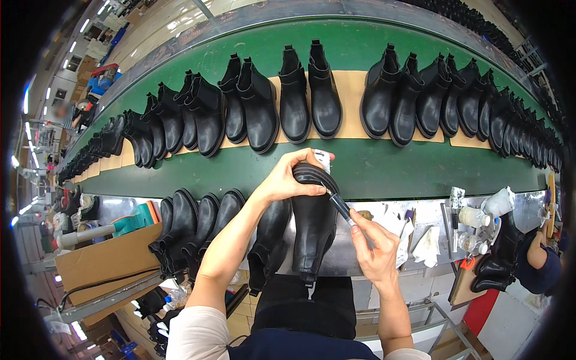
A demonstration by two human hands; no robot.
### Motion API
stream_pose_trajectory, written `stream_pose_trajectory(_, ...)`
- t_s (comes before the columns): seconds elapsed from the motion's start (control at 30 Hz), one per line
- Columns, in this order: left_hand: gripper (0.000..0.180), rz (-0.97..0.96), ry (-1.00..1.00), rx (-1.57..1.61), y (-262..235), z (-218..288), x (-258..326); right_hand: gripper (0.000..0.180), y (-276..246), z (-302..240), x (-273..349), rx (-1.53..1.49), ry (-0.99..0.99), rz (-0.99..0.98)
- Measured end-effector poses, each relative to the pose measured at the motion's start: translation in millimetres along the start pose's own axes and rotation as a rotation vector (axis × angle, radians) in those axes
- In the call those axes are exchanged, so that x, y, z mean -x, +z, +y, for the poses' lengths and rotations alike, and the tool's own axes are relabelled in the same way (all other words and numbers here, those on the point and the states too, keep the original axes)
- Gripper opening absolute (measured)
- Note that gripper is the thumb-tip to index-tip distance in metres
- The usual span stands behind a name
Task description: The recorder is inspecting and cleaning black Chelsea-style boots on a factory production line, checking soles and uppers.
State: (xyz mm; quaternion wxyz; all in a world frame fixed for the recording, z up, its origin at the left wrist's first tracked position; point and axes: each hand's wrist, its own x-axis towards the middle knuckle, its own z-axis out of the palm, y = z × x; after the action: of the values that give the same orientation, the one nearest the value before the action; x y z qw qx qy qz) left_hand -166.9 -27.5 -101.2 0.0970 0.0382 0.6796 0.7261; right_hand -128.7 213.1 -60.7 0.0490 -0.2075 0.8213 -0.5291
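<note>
A black ankle boot (313,231) lies in front of me, its toe pointing away and its sole edge turned up. My left hand (291,180) is closed around the toe, and a white cloth (324,159) with dark smudges shows at its fingertips. Between the fingers of my right hand (375,245) is a black pen-shaped tool (341,208). Its tip meets the edge of the sole near the toe, close to my left thumb. Another black boot (270,237) lies just left of the held one, partly behind my left forearm.
Rows of black boots (324,99) stand on cardboard along the green conveyor belt (258,174). More boots (180,222) lie left, beside a teal-and-grey tool (135,221) on a carton. White rags (427,246), brushes and bottles (474,217) sit right. Another person's arm (537,249) shows far right.
</note>
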Motion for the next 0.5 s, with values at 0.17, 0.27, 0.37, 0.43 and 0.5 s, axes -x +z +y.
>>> stream_pose_trajectory(0.17, 0.033, 0.002, -0.015, 0.013, 0.0, -0.6, 0.1, 0.029, 2.3, 3.8, -0.2, -0.001, -0.036, 0.017)
stream_pose_trajectory(0.27, 0.033, -0.005, -0.012, -0.003, 0.8, 0.6, -0.4, 0.03, -0.3, 2.1, 0.3, 0.008, -0.02, 0.013)
stream_pose_trajectory(0.37, 0.034, -0.01, -0.002, 0.009, -0.2, -0.9, -0.8, 0.03, -3.3, 0.9, 0.0, 0.007, 0.001, 0.023)
stream_pose_trajectory(0.43, 0.033, -0.01, 0.004, 0.012, -1.4, -2.8, 0.3, 0.03, -9.2, 0.8, 2.3, -0.024, -0.008, 0.13)
stream_pose_trajectory(0.5, 0.033, -0.013, 0.011, 0.017, -3.5, -2.5, 2.6, 0.028, -21.0, -3.8, 2.1, -0.002, 0.103, 0.082)
